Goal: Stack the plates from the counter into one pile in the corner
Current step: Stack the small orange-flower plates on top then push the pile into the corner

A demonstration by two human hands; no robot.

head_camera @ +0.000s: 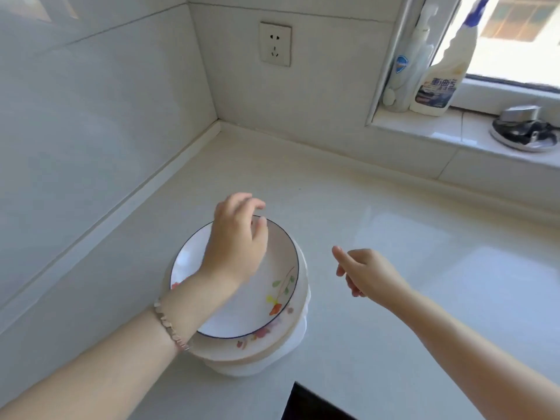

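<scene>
A pile of white plates (272, 344) stands on the pale counter (394, 298), near its front edge. The top plate (257, 310) has a thin dark rim and a flower print. My left hand (239, 241) reaches over that plate, fingers curled at its far rim; I cannot tell if they grip it. A bead bracelet sits on that wrist. My right hand (363, 271) hovers to the right of the pile, fingers loosely apart, holding nothing. The counter's corner (224, 131) lies farther back, where two tiled walls meet.
A wall socket (275, 43) is above the corner. On the window sill at the right stand a clear bottle (406, 68), a white cleaner bottle (439, 80) and a metal lid (524, 131). A dark opening (309, 401) cuts into the counter's front edge.
</scene>
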